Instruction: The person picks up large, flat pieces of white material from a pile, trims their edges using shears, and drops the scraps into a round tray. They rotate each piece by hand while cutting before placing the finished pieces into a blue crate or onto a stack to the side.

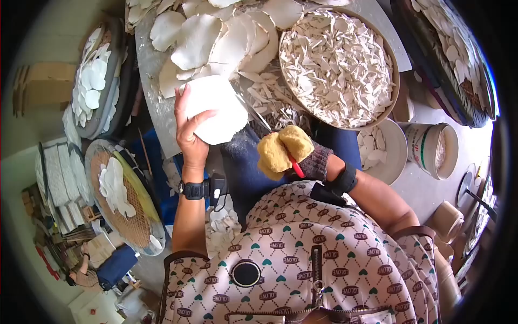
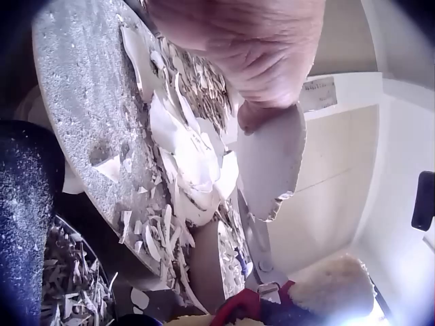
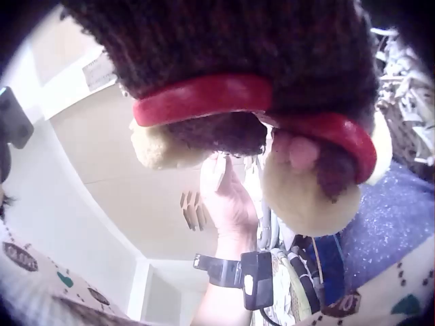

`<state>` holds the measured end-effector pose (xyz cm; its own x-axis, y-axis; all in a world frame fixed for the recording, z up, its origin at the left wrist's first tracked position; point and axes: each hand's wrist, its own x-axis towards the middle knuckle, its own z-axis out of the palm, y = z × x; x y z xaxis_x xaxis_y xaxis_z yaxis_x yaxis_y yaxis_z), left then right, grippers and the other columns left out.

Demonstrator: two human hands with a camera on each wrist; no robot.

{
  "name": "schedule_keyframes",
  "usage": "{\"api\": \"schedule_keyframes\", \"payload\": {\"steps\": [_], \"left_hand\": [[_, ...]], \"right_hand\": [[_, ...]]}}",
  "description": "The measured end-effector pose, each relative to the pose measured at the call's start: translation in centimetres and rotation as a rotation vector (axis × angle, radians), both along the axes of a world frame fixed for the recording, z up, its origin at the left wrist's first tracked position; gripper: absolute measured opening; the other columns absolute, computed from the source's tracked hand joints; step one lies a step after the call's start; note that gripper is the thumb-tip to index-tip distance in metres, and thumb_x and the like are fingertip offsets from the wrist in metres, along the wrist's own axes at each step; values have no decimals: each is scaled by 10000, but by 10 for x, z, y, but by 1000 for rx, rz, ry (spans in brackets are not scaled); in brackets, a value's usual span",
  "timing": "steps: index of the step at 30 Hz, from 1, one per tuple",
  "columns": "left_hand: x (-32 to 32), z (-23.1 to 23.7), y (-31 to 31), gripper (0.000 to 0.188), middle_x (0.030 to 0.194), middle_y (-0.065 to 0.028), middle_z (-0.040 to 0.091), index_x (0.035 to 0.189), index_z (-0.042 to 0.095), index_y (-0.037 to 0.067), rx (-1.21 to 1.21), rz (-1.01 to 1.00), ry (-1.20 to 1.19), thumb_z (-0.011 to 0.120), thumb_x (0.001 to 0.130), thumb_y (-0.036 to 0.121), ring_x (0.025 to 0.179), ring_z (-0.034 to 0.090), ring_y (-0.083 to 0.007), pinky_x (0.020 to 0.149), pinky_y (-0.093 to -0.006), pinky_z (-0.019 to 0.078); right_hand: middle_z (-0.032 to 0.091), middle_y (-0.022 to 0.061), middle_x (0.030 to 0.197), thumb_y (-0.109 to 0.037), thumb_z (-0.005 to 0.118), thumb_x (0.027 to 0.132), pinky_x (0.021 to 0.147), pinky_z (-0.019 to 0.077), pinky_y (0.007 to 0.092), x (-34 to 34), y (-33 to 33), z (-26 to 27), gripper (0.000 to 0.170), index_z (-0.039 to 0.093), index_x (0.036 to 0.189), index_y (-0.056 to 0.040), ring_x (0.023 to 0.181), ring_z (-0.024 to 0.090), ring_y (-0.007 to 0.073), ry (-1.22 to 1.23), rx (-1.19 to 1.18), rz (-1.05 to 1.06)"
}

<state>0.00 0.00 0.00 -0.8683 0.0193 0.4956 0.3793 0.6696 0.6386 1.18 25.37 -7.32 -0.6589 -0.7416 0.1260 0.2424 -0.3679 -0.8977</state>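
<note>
My left hand (image 1: 191, 129) pinches a thin, flat white slice (image 1: 221, 110) with an uneven edge, thumb across its near face and the other fingers behind it. In the left wrist view the slice (image 2: 272, 159) hangs beside the board, its lower edge ragged. My right hand (image 1: 294, 154) wears a dark knitted glove with thick yellow foam pads (image 1: 275, 151) over the fingers. It grips red-handled scissors (image 3: 204, 95), whose blades (image 1: 261, 120) point toward the slice. The padding hides most of the right fingers.
A grey board (image 1: 152, 70) in front bears overlapping white slices (image 1: 197, 40) and loose trimmings (image 1: 267, 89). A round basket (image 1: 397, 81) full of white slivers sits on its right. Buckets (image 1: 422, 146) stand at the right, and a woven tray (image 1: 140, 210) is at the left.
</note>
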Motion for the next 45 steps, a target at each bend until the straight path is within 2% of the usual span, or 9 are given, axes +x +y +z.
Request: {"api": "schedule_keyframes", "payload": {"steps": [6,9,14,20,25,31,38,42,45], "left_hand": [[3,16,10,251,1165,-97,583,997,638,77,-195,38,84,662,753,27,1210,446,-276,1026,-371,328],[11,1,15,220,1130,-100,587,1048,579,14,563,223,-267,608,831,32,1107,519,-204,957,-329,396],[20,1,28,271,1048,-91,581,1126,450,-9,1016,163,-478,548,881,50,916,561,-108,820,-260,455],[32,-1,48,323,1021,-101,602,1153,424,-13,1014,130,-639,567,871,52,908,572,-106,814,-247,457],[33,8,52,383,1046,-112,607,1186,414,-17,1009,87,-825,592,852,42,937,574,-109,806,-240,461],[38,-11,58,545,1087,-110,602,1330,336,-8,1037,257,-521,586,845,19,943,580,-123,809,-241,470],[32,-2,59,577,1218,-138,497,1372,272,36,917,237,-541,536,859,42,954,600,-224,648,-316,568],[28,2,38,603,1209,-148,502,1371,272,32,942,89,-668,563,844,53,956,602,-225,675,-323,565],[28,0,33,609,1205,-145,508,1367,285,33,980,118,-697,580,834,49,977,595,-229,735,-351,554]], "right_hand": [[627,75,988,-171,604,868,809,487,278,6,6,-5,238,586,1040,-8,901,601,143,-278,-36,13],[629,73,935,-181,610,864,766,495,275,-5,8,-10,235,587,1020,-6,844,604,137,-404,-97,46],[621,132,815,-90,602,731,670,470,378,-5,-9,-8,153,573,870,-36,764,589,314,193,205,-261],[616,150,811,-80,597,721,653,463,390,-10,-16,-12,156,563,866,-33,770,581,346,474,259,-418],[618,155,830,-82,594,732,676,473,382,-13,-9,7,145,570,867,-36,783,587,337,262,160,-338],[624,162,853,-136,636,701,703,484,376,-15,-2,-2,206,598,876,-35,811,595,330,405,287,-308],[627,155,830,-129,657,674,705,489,368,-11,-6,9,218,608,859,-25,810,599,320,156,308,-236],[633,141,855,-122,653,683,710,491,359,-14,0,2,235,597,886,-18,812,606,306,428,271,-272],[638,127,880,-116,617,738,718,491,339,-15,0,5,205,592,923,-30,819,610,297,373,208,-233]]}}
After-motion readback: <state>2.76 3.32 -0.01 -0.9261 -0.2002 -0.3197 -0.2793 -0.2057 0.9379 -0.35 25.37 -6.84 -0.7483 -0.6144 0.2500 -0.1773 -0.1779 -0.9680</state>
